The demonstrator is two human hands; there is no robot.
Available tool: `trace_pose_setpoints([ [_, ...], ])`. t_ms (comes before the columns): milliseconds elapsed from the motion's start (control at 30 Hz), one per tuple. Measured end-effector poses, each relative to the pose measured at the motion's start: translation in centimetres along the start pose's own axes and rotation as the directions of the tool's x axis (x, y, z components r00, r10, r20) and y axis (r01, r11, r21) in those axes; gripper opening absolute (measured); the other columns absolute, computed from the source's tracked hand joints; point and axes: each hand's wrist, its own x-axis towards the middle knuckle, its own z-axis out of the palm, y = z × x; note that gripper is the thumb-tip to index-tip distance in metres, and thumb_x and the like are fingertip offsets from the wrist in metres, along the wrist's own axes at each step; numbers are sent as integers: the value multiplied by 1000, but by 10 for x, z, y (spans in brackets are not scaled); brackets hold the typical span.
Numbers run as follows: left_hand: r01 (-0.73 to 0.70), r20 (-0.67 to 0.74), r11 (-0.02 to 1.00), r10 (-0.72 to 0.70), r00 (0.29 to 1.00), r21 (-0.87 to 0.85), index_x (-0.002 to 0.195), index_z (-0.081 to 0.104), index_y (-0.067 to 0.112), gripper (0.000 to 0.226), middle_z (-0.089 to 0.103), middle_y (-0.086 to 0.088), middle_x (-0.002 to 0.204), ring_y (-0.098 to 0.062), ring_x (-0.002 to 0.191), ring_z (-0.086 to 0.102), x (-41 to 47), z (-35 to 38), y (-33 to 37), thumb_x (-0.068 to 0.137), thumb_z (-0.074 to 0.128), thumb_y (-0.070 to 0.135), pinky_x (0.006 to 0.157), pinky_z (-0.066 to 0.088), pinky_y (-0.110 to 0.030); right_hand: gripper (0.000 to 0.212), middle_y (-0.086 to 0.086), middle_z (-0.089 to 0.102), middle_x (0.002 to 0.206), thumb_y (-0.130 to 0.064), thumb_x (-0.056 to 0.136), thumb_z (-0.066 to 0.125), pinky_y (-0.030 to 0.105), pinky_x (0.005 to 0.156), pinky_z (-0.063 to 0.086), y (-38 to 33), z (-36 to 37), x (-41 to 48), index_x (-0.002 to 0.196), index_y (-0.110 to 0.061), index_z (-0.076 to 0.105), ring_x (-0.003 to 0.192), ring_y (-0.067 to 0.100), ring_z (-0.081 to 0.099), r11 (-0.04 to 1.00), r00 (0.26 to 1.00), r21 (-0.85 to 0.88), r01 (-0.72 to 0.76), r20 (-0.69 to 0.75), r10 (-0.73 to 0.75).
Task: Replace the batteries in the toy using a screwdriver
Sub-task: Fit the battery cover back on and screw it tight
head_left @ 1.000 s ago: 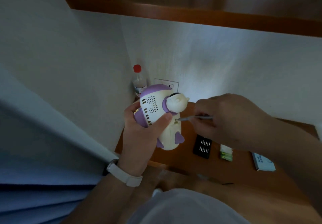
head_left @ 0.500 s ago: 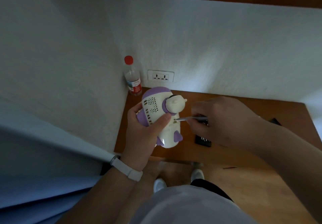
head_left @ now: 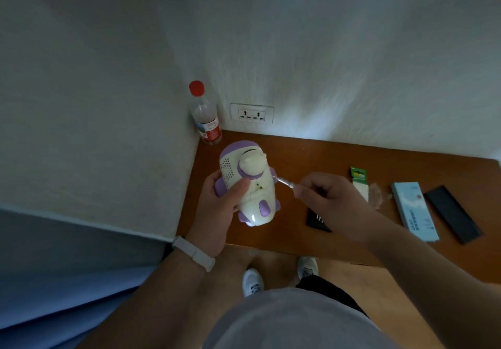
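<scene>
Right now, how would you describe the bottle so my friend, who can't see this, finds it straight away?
Start at the wooden table that is pushed against the white wall, and go to its far left corner, next to the wall socket. The bottle stands upright there. It is the only see-through thing, and it has a red cap and a red label.

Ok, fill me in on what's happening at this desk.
A person stands at a wooden desk, left hand gripping a white-and-purple toy held above it. The right hand pinches a small screwdriver, its tip at the toy's side. The toy looks still closed up. A green battery pack lies on the desk.
</scene>
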Motion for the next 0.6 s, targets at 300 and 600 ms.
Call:
trace_pose_setpoints([
  [300,108,33,994,-108,994,-5,139,48,23,74,64,-2,131,-24,118,64,43,-4,-41,72,77,36,95,56,-48,28,-5,38,53,-32,102,49,28,49,29,41,40,36,87,-14,64,49,13,31,757,909,554,-346,-4,418],
  [600,213,136,976,-206,969,-36,141,46,19,66,64,-9,133,-30,120,64,75,-7,-78,82,75,24,99,52,-52,24,-1,31,57,-25,103,47,29,49,20,66,54,51,87,-10,57,50,13,25,606,862,679,-415,81,500],
])
